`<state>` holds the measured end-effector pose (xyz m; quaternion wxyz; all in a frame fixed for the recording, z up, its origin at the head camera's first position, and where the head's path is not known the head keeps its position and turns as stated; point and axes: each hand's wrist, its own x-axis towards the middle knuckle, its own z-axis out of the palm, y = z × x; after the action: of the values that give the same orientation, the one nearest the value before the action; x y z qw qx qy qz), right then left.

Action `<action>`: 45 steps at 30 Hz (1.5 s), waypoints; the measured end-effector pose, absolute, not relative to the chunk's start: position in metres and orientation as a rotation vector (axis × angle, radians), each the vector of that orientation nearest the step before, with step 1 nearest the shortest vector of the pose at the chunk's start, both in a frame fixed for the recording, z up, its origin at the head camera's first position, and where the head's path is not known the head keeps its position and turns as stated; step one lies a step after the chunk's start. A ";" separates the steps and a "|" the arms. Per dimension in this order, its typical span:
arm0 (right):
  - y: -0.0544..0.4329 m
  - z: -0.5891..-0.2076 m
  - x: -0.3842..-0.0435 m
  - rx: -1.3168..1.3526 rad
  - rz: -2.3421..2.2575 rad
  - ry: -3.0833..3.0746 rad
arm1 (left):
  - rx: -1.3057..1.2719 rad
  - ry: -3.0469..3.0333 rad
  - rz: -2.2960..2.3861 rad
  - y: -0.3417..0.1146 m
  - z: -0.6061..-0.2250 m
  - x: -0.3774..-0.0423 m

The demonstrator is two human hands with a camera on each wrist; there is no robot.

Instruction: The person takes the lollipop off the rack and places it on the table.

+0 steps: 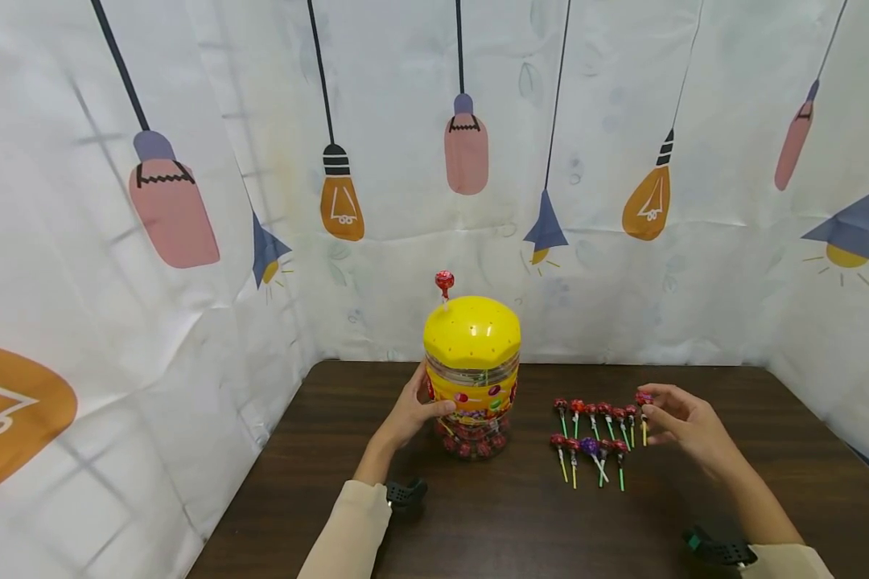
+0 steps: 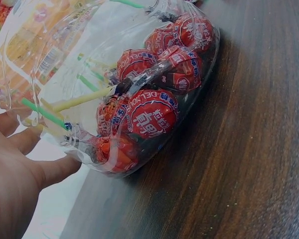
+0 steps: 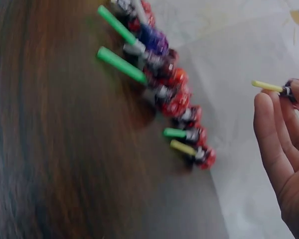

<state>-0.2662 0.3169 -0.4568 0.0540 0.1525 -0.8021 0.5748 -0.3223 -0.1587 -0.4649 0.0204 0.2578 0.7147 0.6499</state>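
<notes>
A clear plastic jar (image 1: 478,396) with a domed yellow lid (image 1: 472,331) stands upright on the table. My left hand (image 1: 408,412) grips its left side, thumb across the front. One red lollipop (image 1: 445,280) sticks up from the lid's top. Through the jar's wall, the left wrist view shows several red-wrapped lollipops (image 2: 152,113) at the bottom. To the right, my right hand (image 1: 684,422) pinches a red lollipop (image 3: 267,86) with a yellow stick, above the table in the right wrist view. It is at the right end of the back row; the hand partly hides its head.
Two rows of lollipops lie right of the jar, a back row (image 1: 603,410) and a front row (image 1: 574,444), with one purple lollipop (image 1: 591,447) among them. A dark wooden table (image 1: 536,523) carries everything. Behind hangs a white lamp-patterned curtain (image 1: 405,305).
</notes>
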 end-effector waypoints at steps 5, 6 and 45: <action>0.326 -0.466 -0.267 0.452 1.727 -2.519 | 0.795 2.217 2.012 -0.158 -0.464 -0.322; 0.328 -0.467 -0.267 0.452 1.728 -2.536 | 0.794 2.219 2.012 -0.158 -0.464 -0.321; 0.339 -0.481 -0.277 0.726 1.784 -2.980 | 0.839 2.153 2.049 -0.158 -0.465 -0.325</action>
<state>-0.2775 0.3393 -0.4808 -0.2020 0.2004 -0.8225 0.4924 -0.3248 -0.1578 -0.4653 0.0268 0.2717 0.6969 0.6632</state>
